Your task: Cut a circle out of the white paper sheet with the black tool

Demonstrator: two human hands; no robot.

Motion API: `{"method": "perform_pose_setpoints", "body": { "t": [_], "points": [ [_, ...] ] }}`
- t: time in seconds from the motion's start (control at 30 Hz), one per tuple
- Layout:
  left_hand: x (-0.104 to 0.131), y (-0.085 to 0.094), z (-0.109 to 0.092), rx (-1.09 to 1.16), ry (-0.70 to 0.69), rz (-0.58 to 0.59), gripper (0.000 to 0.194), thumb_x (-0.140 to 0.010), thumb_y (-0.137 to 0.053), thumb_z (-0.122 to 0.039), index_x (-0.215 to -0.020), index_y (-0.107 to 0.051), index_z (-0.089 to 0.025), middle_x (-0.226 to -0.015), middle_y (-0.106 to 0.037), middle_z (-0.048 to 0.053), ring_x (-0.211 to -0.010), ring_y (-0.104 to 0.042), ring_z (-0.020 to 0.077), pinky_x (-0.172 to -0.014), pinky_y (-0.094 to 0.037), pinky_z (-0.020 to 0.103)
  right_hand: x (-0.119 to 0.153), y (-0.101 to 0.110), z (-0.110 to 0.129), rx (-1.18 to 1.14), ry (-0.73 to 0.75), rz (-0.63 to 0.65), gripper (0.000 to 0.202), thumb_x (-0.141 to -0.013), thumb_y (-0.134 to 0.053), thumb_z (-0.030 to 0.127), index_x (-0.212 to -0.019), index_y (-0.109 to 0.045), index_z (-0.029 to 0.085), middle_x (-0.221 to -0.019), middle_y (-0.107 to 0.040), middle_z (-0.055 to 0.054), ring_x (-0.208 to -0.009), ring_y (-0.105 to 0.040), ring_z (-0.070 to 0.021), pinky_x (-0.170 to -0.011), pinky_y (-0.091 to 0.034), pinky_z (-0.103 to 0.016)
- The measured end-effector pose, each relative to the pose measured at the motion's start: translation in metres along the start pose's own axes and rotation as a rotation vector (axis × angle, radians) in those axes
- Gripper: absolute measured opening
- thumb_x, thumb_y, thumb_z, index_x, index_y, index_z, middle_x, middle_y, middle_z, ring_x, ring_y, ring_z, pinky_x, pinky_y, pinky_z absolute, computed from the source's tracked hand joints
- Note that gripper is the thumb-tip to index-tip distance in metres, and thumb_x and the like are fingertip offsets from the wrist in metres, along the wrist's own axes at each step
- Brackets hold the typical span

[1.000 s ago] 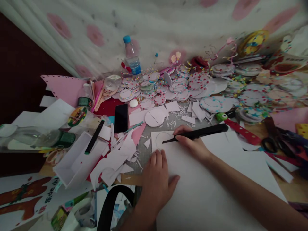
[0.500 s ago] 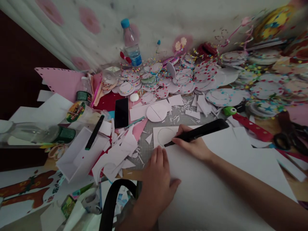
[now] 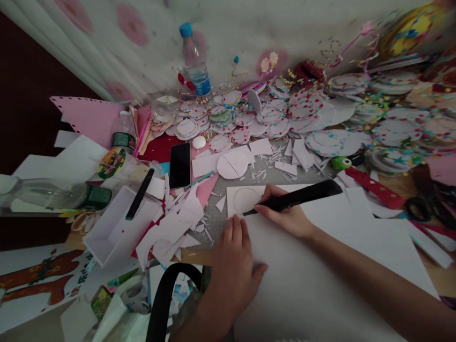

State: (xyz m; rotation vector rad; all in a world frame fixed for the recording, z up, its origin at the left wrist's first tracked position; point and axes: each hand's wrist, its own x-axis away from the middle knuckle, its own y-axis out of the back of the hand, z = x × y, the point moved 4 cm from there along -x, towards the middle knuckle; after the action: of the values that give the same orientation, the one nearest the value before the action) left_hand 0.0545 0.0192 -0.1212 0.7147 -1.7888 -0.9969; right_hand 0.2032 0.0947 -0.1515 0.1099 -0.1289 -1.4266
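A white sheet of paper (image 3: 285,275) lies in front of me with a drawn circle (image 3: 247,201) near its far left corner. My right hand (image 3: 281,211) is closed around a black utility knife (image 3: 302,195), its tip touching the paper at the lower edge of the circle. My left hand (image 3: 235,259) rests flat on the sheet just below the circle, fingers together and thumb out to the side, holding nothing. A grey cutting mat (image 3: 217,223) shows beyond the paper's left edge.
Paper scraps (image 3: 192,209) and a white box (image 3: 110,232) with a black marker (image 3: 140,194) lie left. A black phone (image 3: 180,166) and a white paper disc (image 3: 232,164) are further back. Decorated discs (image 3: 302,109) pile along the wall; scissors (image 3: 423,197) lie right.
The knife's rear end has tilted slightly down and to the right, while its tip stays near the circle's lower edge. My left hand keeps its place. The view has shifted slightly.
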Motion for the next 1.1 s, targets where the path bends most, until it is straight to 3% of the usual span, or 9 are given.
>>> {"method": "perform_pose_setpoints", "body": {
  "t": [0.37,1.1],
  "points": [
    [-0.003,0.003,-0.002,0.010,0.030,0.064,0.086,-0.083,-0.063,-0.039,-0.149,-0.026,0.002,-0.157,-0.020,0.025,-0.145,-0.021,0.0380,-0.116,-0.029,0.053,0.002,-0.002,0.003,0.017,0.050,0.006,0.028,-0.075,-0.070,0.035,-0.066,-0.046,0.022,-0.058,-0.047,0.004,-0.055,-0.039,-0.0118,-0.049,-0.032,-0.025],
    [0.000,0.003,0.000,-0.022,-0.002,-0.001,0.087,-0.079,-0.068,-0.041,-0.146,-0.032,0.001,-0.154,-0.027,0.027,-0.140,-0.031,0.0410,-0.111,-0.034,0.056,0.002,0.001,0.012,0.007,0.026,-0.049,0.025,-0.069,-0.067,0.029,-0.059,-0.044,0.022,-0.053,-0.048,0.003,-0.053,-0.041,-0.0127,-0.050,-0.032,-0.027]
  ]
}}
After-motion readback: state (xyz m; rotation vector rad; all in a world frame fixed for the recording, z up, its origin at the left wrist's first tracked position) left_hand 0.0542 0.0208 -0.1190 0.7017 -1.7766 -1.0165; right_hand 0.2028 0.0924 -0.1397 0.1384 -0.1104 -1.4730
